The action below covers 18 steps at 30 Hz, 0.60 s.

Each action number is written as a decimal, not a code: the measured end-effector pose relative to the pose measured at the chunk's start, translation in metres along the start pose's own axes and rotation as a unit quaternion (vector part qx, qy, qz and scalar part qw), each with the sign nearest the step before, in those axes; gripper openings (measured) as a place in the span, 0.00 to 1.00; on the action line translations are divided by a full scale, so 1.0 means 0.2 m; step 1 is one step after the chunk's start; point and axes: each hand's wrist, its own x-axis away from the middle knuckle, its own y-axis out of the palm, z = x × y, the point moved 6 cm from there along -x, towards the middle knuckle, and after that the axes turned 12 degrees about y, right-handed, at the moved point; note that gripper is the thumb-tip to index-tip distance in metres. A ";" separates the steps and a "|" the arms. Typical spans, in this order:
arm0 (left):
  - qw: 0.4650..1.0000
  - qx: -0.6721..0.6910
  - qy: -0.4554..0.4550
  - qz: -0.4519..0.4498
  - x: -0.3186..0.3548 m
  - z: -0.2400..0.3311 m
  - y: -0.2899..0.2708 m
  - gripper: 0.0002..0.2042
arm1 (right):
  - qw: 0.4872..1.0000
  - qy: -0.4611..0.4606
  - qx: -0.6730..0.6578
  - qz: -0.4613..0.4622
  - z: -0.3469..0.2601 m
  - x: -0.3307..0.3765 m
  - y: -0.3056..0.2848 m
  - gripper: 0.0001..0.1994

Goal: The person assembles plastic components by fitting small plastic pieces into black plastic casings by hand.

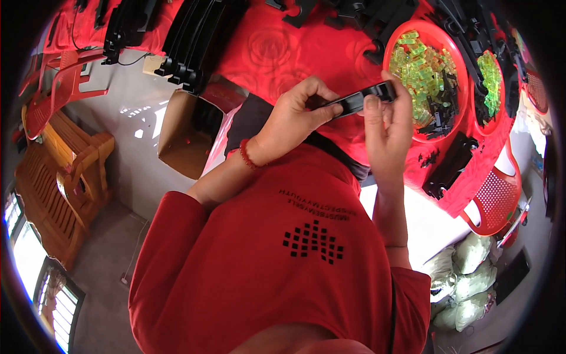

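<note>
A black plastic part (pixel 352 104), elongated and glossy, is held between my two hands above the near edge of the red-covered table (pixel 265 59). The thumb and fingers of my left hand (pixel 290 121) pinch its left end. My right hand (pixel 389 133) grips the other end, thumb on the near side and fingers behind. Just right of that hand stands a red basin (pixel 463 79) with many yellow-green translucent pieces (pixel 415 74) and small black pieces (pixel 443 115). My fingers partly cover the held part, so its exact kind is unclear.
Long black parts (pixel 197 38) are stacked at the table's far left, with more black parts (pixel 451 165) at right. A second basin (pixel 475 112) stands beyond the first. An open cardboard box (pixel 177 138), red chairs (pixel 498 200), a wooden bench (pixel 53 183) and white sacks (pixel 471 280) surround me.
</note>
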 end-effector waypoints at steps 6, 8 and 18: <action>0.998 0.035 -0.032 0.046 0.09 -0.01 -0.01 0.06 | 0.996 -0.060 0.059 0.004 -0.06 0.06 0.05 0.16; 0.998 0.034 -0.028 0.042 0.11 -0.02 -0.03 0.06 | 0.998 -0.052 0.047 -0.009 -0.03 0.09 0.05 0.15; 0.984 0.114 -0.132 0.039 0.33 -0.08 -0.02 0.06 | 0.998 -0.032 0.027 -0.036 0.02 0.33 0.06 0.16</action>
